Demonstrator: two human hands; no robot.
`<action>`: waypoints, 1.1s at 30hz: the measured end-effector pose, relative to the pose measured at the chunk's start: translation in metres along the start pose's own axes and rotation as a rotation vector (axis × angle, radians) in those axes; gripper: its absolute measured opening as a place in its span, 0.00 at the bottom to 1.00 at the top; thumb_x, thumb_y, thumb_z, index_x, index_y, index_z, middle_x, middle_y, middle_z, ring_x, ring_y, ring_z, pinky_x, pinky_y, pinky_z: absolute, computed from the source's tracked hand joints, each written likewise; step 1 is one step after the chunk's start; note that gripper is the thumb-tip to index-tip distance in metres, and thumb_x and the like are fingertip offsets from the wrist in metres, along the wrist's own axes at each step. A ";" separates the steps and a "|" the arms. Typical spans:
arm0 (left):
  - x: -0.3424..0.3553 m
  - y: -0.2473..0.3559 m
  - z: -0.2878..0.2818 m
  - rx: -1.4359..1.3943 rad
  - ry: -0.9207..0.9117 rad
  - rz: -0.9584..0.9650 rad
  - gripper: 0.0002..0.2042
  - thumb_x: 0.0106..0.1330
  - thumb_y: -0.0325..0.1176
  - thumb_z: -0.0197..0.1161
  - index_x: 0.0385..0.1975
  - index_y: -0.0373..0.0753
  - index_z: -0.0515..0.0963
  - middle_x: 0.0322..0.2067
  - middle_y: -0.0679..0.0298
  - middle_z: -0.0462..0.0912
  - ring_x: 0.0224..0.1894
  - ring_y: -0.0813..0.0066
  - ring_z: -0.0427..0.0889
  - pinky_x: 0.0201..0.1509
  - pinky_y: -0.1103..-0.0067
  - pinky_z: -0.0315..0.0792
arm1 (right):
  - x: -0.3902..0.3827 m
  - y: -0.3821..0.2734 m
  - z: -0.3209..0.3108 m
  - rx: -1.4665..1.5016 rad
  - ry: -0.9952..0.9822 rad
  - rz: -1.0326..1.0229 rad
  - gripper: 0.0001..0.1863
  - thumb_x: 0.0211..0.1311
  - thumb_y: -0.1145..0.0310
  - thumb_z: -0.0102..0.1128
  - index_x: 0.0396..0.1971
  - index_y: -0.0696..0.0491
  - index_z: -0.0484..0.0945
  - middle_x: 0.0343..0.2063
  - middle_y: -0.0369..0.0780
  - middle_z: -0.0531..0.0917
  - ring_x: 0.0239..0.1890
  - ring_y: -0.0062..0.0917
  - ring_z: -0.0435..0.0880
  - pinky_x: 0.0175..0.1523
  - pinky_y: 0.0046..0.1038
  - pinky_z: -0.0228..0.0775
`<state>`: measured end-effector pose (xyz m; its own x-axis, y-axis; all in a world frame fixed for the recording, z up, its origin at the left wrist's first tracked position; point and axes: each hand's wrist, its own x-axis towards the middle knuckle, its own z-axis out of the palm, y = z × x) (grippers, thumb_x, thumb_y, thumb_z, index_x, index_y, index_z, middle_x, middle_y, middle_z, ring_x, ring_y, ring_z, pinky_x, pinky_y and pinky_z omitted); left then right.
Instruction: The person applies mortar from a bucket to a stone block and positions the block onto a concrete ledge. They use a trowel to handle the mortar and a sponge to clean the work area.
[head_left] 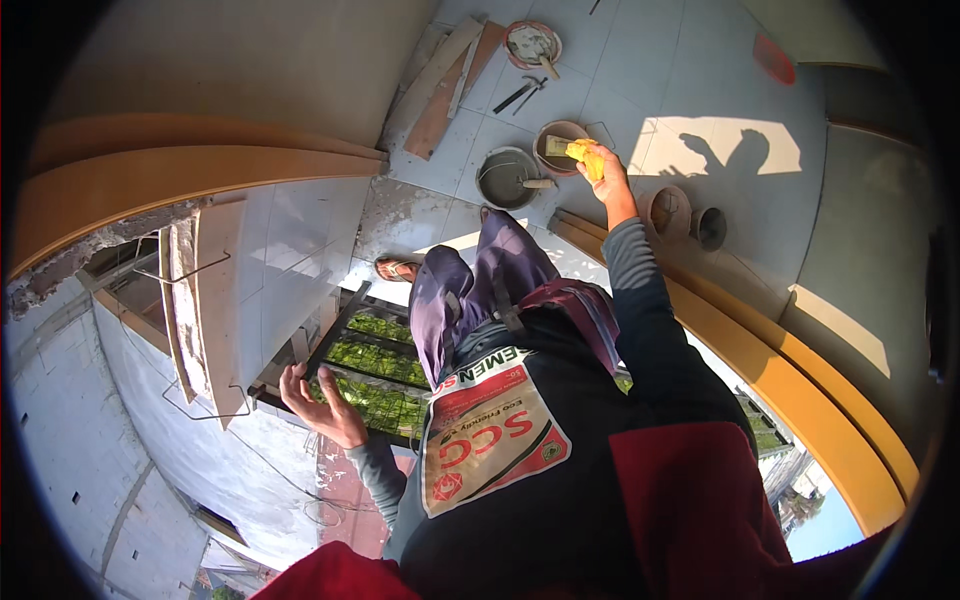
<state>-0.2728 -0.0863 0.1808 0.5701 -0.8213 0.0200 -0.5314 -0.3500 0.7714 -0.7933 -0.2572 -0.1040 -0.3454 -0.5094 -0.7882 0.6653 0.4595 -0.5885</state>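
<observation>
My right hand [608,178] grips a crumpled yellow sponge or cloth [586,155], held in front of me. Behind it in the view are a brown bucket [550,163] with a pale tool across it and a grey bucket [497,181] with a handled tool in it. My left hand [320,405] is open at lower left, fingers apart and slightly curled, beside a dark metal railing [335,333] with greenery behind it; whether it touches anything there I cannot tell. My legs in purple trousers, a sandalled foot and my printed dark shirt fill the middle.
Tiled floor [635,70] holds wooden boards [448,100], a white-filled basin [525,42], hammer-like tools [518,93], a red item [773,60] and containers [709,228]. An orange frame [200,152] spans the left; another [800,400] lies right. Bent wires hang by a plastered ledge [183,300].
</observation>
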 end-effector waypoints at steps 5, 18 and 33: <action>-0.054 -0.039 0.028 0.088 -0.557 -0.244 0.31 0.68 0.42 0.67 0.66 0.35 0.64 0.55 0.52 0.75 0.57 0.60 0.76 0.63 0.65 0.66 | 0.043 0.047 -0.030 -0.104 0.062 0.163 0.14 0.62 0.57 0.62 0.44 0.47 0.79 0.39 0.37 0.85 0.33 0.29 0.82 0.36 0.36 0.82; -0.098 -0.103 0.014 0.247 -0.852 -0.455 0.29 0.69 0.49 0.65 0.61 0.34 0.71 0.45 0.49 0.84 0.47 0.56 0.84 0.55 0.66 0.74 | 0.092 0.115 -0.071 -0.466 0.287 0.137 0.22 0.54 0.58 0.70 0.47 0.52 0.81 0.43 0.40 0.85 0.43 0.30 0.84 0.42 0.41 0.78; -0.119 -0.119 0.023 0.156 -1.070 -0.823 0.30 0.69 0.43 0.65 0.66 0.37 0.65 0.47 0.48 0.85 0.47 0.66 0.84 0.52 0.72 0.76 | 0.141 0.130 -0.074 -1.098 0.349 -0.260 0.24 0.47 0.60 0.71 0.44 0.57 0.82 0.42 0.48 0.87 0.46 0.41 0.87 0.53 0.37 0.78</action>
<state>-0.2916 0.0427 0.0718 0.0302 -0.2712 -0.9621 -0.3820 -0.8926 0.2396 -0.8045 -0.2159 -0.3053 -0.6622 -0.5315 -0.5282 -0.3187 0.8377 -0.4434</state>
